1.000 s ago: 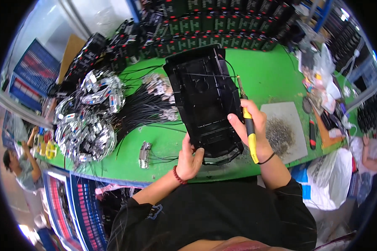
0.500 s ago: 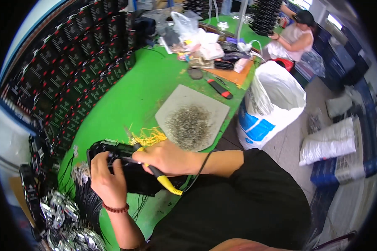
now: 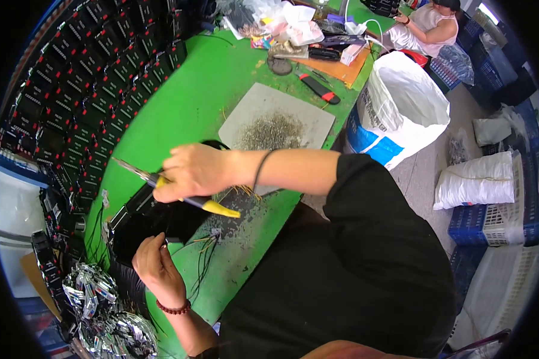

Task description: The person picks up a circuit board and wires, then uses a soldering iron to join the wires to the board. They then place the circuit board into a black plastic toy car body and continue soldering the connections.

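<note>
My right hand (image 3: 191,170) is closed around a yellow-and-black soldering iron (image 3: 221,209). Its metal tip points to the far left, over bare green tabletop and apart from other things. Below that hand lies a black plastic housing (image 3: 139,230), with its dark hollow side showing. At the housing's near edge, the thumb and fingers of my left hand (image 3: 157,266) are pinched together. What sits between those fingertips is too small to make out. Thin black wires (image 3: 205,260) with pale ends lie right of the left hand.
Black units with red parts (image 3: 81,90) are stacked along the left. A grey board (image 3: 272,128) holds small metallic bits. Beyond it lies a red-and-black tool (image 3: 318,88). A white sack (image 3: 401,113) stands at the table's right edge. Silvery parts (image 3: 111,326) are heaped lower left. Another person (image 3: 428,30) sits far right.
My right hand has lifted the soldering iron away from the housing, its tip now pointing far left. My left hand has slid down to the housing's near edge. The whole view has shifted slightly.
</note>
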The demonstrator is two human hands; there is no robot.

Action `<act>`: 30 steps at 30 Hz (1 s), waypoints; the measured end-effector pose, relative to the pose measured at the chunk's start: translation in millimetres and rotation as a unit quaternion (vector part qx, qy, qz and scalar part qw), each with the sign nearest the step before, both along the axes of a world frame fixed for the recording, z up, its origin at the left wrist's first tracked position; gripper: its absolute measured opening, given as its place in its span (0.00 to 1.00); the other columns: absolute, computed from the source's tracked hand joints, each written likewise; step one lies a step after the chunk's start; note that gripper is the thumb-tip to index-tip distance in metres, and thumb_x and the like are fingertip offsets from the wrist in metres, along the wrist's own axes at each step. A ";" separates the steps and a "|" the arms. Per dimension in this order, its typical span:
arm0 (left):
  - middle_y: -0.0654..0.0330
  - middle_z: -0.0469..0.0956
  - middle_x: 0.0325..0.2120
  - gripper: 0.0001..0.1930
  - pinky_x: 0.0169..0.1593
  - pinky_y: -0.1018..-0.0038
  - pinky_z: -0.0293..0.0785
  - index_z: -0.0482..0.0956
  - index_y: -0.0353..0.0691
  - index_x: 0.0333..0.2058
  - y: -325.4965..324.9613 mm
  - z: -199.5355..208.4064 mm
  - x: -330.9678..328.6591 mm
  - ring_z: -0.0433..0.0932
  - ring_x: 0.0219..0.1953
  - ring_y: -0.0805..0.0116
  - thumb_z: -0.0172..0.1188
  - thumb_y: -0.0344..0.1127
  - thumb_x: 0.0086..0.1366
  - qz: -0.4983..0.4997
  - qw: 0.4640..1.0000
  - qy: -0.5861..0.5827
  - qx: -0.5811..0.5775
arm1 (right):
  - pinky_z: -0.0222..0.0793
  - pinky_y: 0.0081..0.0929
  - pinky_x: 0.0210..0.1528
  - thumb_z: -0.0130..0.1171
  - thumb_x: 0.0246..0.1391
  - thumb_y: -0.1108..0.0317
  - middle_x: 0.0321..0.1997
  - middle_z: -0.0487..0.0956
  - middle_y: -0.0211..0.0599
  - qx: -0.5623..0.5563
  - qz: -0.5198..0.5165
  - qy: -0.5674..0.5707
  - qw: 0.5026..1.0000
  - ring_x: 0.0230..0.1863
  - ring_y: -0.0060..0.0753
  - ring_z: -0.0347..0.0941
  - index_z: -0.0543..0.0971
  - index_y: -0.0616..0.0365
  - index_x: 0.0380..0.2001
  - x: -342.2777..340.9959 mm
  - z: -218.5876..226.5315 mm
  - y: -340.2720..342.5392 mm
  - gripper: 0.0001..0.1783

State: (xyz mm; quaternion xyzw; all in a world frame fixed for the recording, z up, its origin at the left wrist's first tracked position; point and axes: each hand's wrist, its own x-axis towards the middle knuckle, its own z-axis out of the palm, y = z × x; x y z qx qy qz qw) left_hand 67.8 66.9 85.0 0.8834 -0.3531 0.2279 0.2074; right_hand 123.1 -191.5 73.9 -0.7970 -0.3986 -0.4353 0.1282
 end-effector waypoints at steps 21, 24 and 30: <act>0.51 0.78 0.28 0.06 0.36 0.68 0.72 0.80 0.29 0.38 -7.5 -90.6 25.6 0.75 0.29 0.57 0.55 0.24 0.66 0.024 0.967 0.202 -0.155 | 0.69 0.27 0.34 0.55 0.52 0.64 0.23 0.75 0.22 -0.051 0.129 -0.068 0.988 0.32 0.31 0.73 0.72 0.42 0.35 94.2 -71.5 31.8 0.07; 0.51 0.79 0.30 0.08 0.39 0.68 0.73 0.80 0.30 0.38 -4.9 -96.6 25.5 0.77 0.32 0.59 0.52 0.25 0.68 0.028 0.965 0.236 -0.112 | 0.69 0.28 0.35 0.56 0.52 0.64 0.25 0.76 0.24 -0.033 0.115 -0.074 0.990 0.33 0.31 0.74 0.72 0.43 0.35 86.9 -74.6 36.9 0.07; 0.50 0.77 0.28 0.06 0.37 0.65 0.72 0.80 0.30 0.37 -6.6 -102.5 15.3 0.76 0.30 0.55 0.53 0.24 0.65 0.017 0.964 0.245 -0.099 | 0.71 0.43 0.50 0.57 0.54 0.67 0.48 0.79 0.39 0.125 0.123 0.010 0.984 0.52 0.43 0.75 0.72 0.42 0.46 37.4 -66.2 28.4 0.15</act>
